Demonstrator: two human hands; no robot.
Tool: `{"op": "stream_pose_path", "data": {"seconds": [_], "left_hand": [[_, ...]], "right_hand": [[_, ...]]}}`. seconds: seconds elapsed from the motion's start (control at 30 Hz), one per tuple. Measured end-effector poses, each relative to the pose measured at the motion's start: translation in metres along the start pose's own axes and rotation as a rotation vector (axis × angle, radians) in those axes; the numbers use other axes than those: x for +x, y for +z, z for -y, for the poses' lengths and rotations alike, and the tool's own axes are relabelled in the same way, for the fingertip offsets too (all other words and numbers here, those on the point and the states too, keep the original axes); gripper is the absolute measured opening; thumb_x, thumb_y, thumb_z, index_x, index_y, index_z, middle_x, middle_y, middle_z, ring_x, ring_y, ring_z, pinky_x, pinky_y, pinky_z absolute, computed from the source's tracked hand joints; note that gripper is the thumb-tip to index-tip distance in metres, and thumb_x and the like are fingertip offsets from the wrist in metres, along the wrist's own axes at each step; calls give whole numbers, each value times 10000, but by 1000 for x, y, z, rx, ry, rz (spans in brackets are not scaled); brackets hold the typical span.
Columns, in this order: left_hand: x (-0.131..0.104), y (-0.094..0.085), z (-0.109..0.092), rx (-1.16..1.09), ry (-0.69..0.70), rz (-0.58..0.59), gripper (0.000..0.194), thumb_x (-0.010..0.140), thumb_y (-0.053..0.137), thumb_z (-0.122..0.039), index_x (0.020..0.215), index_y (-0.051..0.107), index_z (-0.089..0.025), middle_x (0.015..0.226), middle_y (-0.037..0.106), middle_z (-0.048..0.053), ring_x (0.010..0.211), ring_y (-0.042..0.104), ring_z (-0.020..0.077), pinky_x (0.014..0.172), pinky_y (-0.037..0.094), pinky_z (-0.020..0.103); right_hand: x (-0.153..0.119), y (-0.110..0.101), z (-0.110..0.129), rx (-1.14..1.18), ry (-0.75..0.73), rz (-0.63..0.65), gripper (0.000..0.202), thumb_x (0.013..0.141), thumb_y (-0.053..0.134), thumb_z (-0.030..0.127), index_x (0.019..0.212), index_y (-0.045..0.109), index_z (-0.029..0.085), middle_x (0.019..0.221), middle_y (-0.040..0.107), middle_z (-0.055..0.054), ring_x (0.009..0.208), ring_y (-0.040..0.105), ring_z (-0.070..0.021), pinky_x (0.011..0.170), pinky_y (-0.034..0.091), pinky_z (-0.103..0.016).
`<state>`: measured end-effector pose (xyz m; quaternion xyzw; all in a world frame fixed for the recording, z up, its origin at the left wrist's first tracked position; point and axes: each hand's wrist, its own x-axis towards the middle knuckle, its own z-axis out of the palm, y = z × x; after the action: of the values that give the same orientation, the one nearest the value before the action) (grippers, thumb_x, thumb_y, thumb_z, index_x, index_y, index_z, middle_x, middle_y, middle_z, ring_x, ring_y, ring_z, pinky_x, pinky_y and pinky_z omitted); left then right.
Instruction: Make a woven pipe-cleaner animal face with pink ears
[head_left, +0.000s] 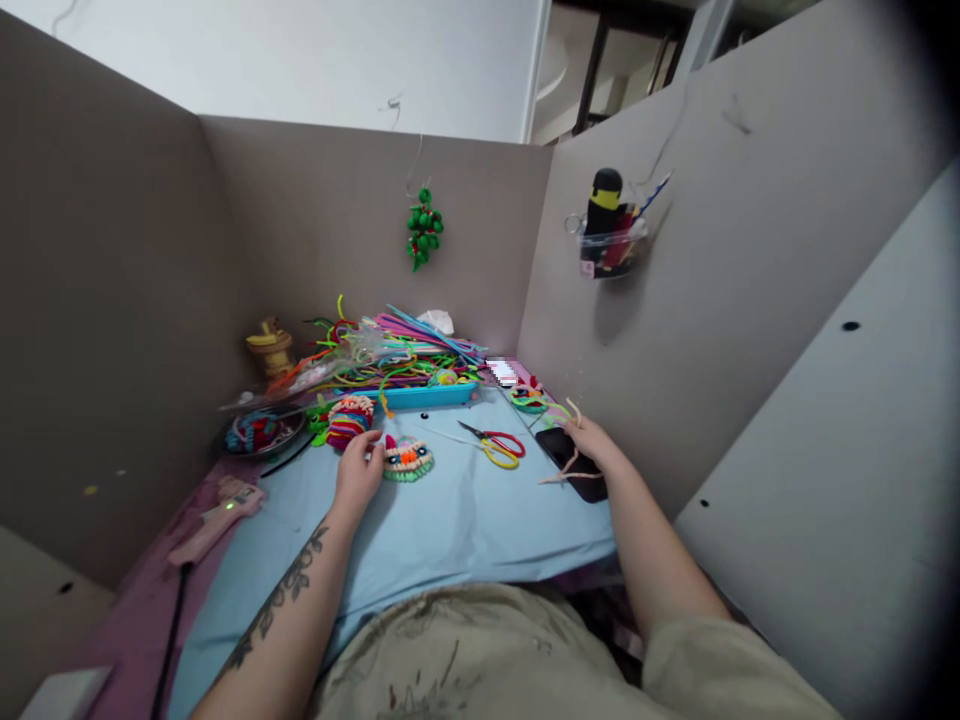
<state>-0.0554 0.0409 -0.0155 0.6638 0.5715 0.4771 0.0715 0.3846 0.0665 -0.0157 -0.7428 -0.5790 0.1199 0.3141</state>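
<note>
Face piece [409, 461] on tabletop cloth [450, 520]. Left hand [358, 468] at its 9 o'clock, grip narrow, can't tell if holding. Right hand [592, 445] at 3 o'clock, grip pinching beige strand [555, 479]. Scissors [487, 438] between; blue tray [442, 397] at 12–1 o'clock.

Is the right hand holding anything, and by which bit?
The right hand seems to pinch a peach fuzzy stick near its upper end, with a short bit poking out above the fingers.

There are 2 hands [361, 468], 1 pair of scissors [501, 447], 1 glue gun [216, 522], 1 blue tray [427, 397] and 1 hanging green ornament [425, 230].
</note>
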Motion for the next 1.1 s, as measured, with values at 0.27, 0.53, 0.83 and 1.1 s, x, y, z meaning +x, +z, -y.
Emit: {"op": "stream_pose_path", "data": {"seconds": [0.27,0.53,0.83,1.1], "left_hand": [[0,0,0,-20,-19,16,272,767,457,-282,969,593,-161,941,640,93,788,586,201,656,492,313],[1,0,-1,-41,-34,24,276,771,460,-284,976,591,-154,953,639,94,804,586,201,645,491,303],[0,1,-1,-45,-33,42,277,771,456,-281,973,592,-149,957,639,97,807,590,200,640,486,296],[-1,-1,-2,-18,-17,52,275,778,449,-283,959,603,-144,945,641,92,810,581,197,701,474,306]], "right_hand": [[-3,-10,3,20,130,94,250,794,419,313,868,609,169,696,619,-55,663,554,-192,629,391,-275],[-14,1,-19,385,203,74,192,739,478,384,719,502,195,545,523,14,525,489,-144,514,381,-235],[-1,10,-17,347,14,-68,212,713,463,384,617,436,197,500,429,41,492,411,-118,489,326,-219],[-10,11,14,101,-207,-51,224,767,400,301,876,553,180,673,582,-17,604,515,-158,567,378,-250]]}}
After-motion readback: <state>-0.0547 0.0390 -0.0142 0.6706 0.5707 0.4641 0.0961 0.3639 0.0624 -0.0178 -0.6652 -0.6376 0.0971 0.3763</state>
